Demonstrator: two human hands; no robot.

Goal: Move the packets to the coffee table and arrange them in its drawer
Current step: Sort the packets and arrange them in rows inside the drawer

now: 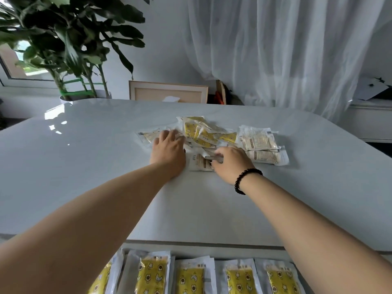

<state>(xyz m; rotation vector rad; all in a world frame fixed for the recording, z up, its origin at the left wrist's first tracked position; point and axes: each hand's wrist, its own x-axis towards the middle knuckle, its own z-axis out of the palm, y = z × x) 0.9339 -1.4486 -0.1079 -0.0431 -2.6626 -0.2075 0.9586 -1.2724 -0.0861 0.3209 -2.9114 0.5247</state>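
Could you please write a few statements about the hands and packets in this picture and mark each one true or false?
1. Both hands reach into the pile of packets on the table. True.
2. The right hand pinches a packet. True.
3. The drawer holds no packets. False: a row of yellow packets lies in it.
4. The bracelet is on the left wrist. False: it is on the right wrist.
5. The left hand lies on the pile. True.

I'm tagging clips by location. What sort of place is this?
Probably a home living room: a glossy coffee table, a large potted plant by a window, and sheer white curtains.
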